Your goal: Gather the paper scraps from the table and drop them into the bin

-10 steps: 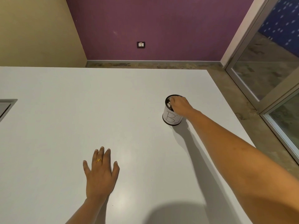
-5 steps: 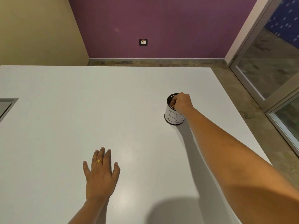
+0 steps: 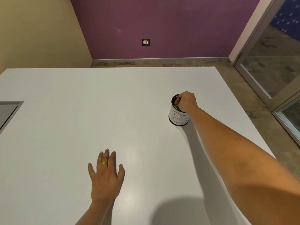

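The right hand (image 3: 186, 101) is bunched over the mouth of the small cylindrical bin (image 3: 178, 118), a dark container wrapped in white paper with hand-drawn letters on its side. Its fingers curl down into the opening, where they are hidden, so it cannot be told whether they have hold of any paper or have already let it go. The left hand (image 3: 106, 177) lies flat on the white table (image 3: 73, 120), palm down, fingers straight and slightly spread, holding nothing; a gold ring (image 3: 103, 163) sits on one finger.

Over the last second the right hand has gone from lying low across the rim to standing higher with the knuckles raised, while the left hand has not moved. That reads as the drop itself, or its very end. No paper scraps are visible anywhere on the tabletop, so the gathering looks finished and the scraps are presumably inside the bin or in the hidden fingers.

The bin stands upright towards the table's right side. A grey recessed panel (image 3: 9, 111) cuts into the left edge, and a wall socket (image 3: 145, 42) is set in the purple wall beyond.
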